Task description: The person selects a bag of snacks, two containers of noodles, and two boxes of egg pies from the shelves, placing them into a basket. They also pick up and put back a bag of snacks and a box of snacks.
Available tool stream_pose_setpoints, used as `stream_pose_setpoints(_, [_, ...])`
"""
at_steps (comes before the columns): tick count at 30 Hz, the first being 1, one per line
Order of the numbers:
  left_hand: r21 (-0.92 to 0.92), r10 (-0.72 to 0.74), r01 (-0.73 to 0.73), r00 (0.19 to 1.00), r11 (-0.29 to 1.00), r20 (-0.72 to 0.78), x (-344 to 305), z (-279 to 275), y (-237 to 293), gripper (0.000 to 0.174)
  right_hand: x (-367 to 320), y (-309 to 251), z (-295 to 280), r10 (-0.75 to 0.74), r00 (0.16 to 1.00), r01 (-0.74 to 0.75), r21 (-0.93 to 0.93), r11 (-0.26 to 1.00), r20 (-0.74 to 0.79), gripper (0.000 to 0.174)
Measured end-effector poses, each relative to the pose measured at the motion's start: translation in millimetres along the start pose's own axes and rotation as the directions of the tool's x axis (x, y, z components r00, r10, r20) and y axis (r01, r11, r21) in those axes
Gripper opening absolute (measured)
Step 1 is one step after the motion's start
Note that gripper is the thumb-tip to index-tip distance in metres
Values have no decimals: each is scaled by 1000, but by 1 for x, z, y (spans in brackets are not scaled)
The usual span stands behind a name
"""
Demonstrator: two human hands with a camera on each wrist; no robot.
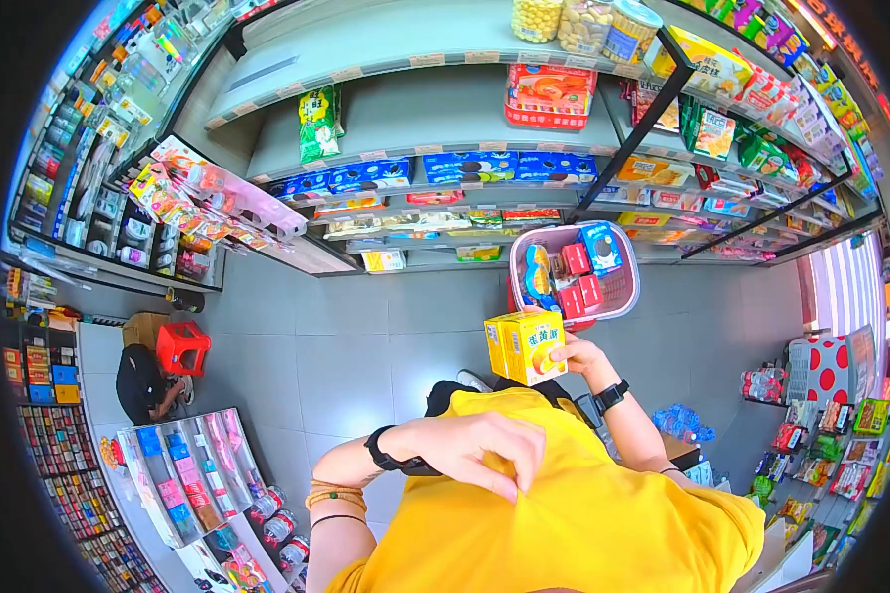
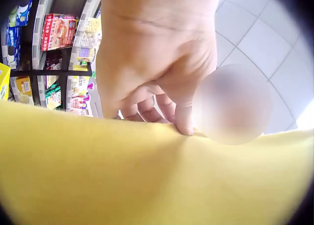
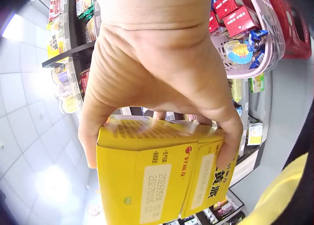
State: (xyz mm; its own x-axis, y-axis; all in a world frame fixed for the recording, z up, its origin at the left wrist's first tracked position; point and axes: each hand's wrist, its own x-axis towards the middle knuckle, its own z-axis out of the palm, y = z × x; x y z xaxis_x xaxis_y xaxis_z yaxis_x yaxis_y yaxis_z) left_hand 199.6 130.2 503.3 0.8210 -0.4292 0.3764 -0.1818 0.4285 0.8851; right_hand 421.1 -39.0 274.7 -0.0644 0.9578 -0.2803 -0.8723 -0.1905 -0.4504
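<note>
My right hand (image 1: 578, 354) grips two yellow boxes (image 1: 534, 348) pressed side by side, held up in front of the basket. In the right wrist view the thumb and fingers of that hand (image 3: 157, 73) span the yellow boxes (image 3: 132, 181) from both sides, and printed dates show on their ends. At the chest, my left hand (image 1: 485, 450) pinches the front of the yellow shirt (image 1: 583, 504). Seen from the left wrist, the thumb and fingertips of the hand (image 2: 157, 58) meet at a pulled-up fold of the shirt (image 2: 147, 171).
A pink basket (image 1: 625, 296) holding red boxes, a blue pack and other packs stands beyond the yellow boxes, by the shelves (image 1: 396, 109). At the left are a red stool (image 1: 181, 348), a crouching person (image 1: 140, 383) and a display case (image 1: 158, 494). Bottled water (image 1: 682, 423) lies at the right.
</note>
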Motion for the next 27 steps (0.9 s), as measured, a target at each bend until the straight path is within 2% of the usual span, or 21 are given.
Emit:
stream_pose_setpoints(5, [68,83,-76,992,995,-98,0,1,12,8,-9,1,1,-69,997,67,-29,997,-45,113])
stream_pose_setpoints(7, [94,159,-144,972,985,-176,3,5,18,10,-14,8,-21,-54,997,50,-69,996,-55,113])
stream_pose_setpoints(9, [2,231,-239,935,971,-268,8,13,27,12,-17,5,-7,-95,992,85,-113,990,-86,101])
stream_pose_setpoints(11, [-1,303,-319,900,948,-314,16,25,27,10,-30,9,-33,-18,978,-19,-178,984,-206,87])
stream_pose_setpoints(12, [-50,342,-384,867,922,-364,19,35,19,8,-36,11,-40,9,974,-38,-123,992,-225,84])
stream_pose_setpoints(13, [-86,376,-447,829,891,-414,24,44,10,5,-35,8,-20,-34,979,16,-94,995,-200,84])
stream_pose_setpoints(14, [-148,365,-497,780,855,-509,29,54,6,3,-40,9,-38,9,979,-32,-113,993,-202,83])
stream_pose_setpoints(16, [-288,277,-538,738,792,-616,27,68,0,3,-34,9,-27,-54,989,47,-56,997,-136,87])
stream_pose_setpoints(17, [-369,229,-527,759,765,-610,25,70,-3,5,-38,13,-56,62,989,-68,-45,997,-133,90])
stream_pose_setpoints(18, [-346,250,-602,689,719,-680,32,73,-7,8,-35,7,-29,-28,996,23,-61,998,-84,90])
stream_pose_setpoints(19, [-310,269,-672,613,673,-743,40,75,-11,11,-40,7,-34,-31,995,25,-71,997,-91,83])
stream_pose_setpoints(20, [-147,326,-785,410,602,-852,65,82,-22,17,-47,10,-53,20,992,-25,-36,999,-123,79])
stream_pose_setpoints(21, [-127,275,-782,359,610,-892,64,93,-23,17,-54,13,-63,73,986,-73,2,997,-152,74])
stream_pose_setpoints(23, [-91,166,-769,249,633,-954,65,108,-21,16,-58,18,-74,64,985,-62,17,998,-162,70])
stream_pose_setpoints(27, [-246,36,-701,362,669,-932,56,110,-17,14,-69,24,-71,54,976,-45,49,998,-213,70])
